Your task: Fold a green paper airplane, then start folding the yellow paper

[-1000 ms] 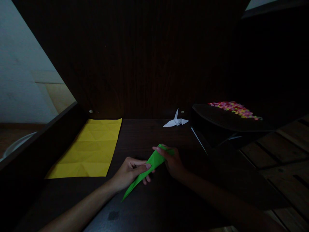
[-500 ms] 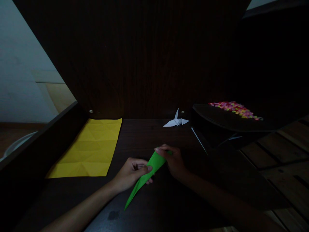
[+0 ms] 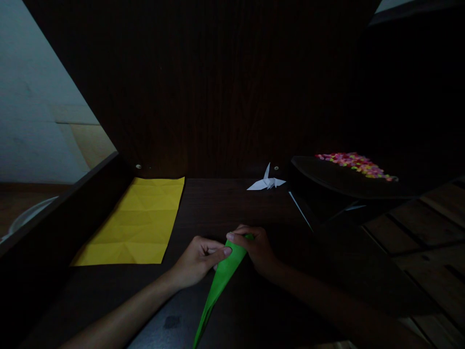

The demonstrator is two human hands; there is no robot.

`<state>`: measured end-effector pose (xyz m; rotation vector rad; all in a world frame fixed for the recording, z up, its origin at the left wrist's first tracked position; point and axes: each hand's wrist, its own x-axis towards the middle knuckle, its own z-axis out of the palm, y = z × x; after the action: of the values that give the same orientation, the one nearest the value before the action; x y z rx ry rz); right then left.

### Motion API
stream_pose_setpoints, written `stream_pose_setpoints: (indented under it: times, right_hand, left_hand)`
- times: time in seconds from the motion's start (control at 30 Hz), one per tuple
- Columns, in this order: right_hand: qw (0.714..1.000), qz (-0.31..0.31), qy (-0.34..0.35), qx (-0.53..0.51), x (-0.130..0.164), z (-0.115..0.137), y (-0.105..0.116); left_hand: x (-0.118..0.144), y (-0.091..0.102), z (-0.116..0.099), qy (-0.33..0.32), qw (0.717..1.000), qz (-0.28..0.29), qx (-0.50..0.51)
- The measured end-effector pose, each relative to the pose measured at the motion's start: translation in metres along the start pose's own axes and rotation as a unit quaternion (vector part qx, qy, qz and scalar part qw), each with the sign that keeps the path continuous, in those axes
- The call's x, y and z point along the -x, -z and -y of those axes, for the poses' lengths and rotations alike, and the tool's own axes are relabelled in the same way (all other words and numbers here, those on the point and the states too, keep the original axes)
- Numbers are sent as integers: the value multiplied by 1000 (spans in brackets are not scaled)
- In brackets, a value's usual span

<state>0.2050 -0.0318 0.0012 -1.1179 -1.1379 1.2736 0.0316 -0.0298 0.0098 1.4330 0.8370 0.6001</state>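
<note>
Two bare hands meet over one long, narrow wedge of folded green paper (image 3: 220, 283) that lies on the dark wooden tabletop (image 3: 225, 203). The paper is broadest at its far end, between the hands, and tapers to a sharp tip that points toward the person and runs to the lower edge of the view. A lengthwise crease shows down its middle, one side slightly lighter than the other.

The left hand (image 3: 198, 259) is curled, its fingers bent in, with thumb and forefinger pinched together on the left edge of the paper's broad end. The right hand (image 3: 256, 249) is also closed in a loose curl, its fingertips pressed down on the top of the same broad end, so that the far corner of the green paper is mostly hidden beneath it. The fingertips of the two hands nearly touch over the paper. Both forearms come in from the lower corners of the view.

Well to the left on the table lies a flat yellow sheet of creased paper (image 3: 140, 220), apart from the hands. Farther back, near the dark rear panel, stands a small white folded paper crane (image 3: 267, 182). To the right, a dark raised tray (image 3: 327, 179) carries a heap of small multicoloured pieces (image 3: 354, 164), too small to make out.
</note>
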Motion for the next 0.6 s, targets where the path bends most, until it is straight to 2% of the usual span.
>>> stream_pose_setpoints:
  times: [0.2,0.3,0.43,0.6]
  right_hand:
    - [998,-1,-47,-50,-6,-8,2]
    - [993,40,-71,-88,-10,-10,4]
    - [996,72,-55,-25,-13,-6,6]
    - [997,52,-19,47,-14,-2,6]
  left_hand:
    - [-2,2,3,8,999,-27,21]
    - [-4,4,3,5,996,-83,42]
    - [-7,6,4,-18,983,-174,56]
    - [-8,5,5,-18,982,-176,61]
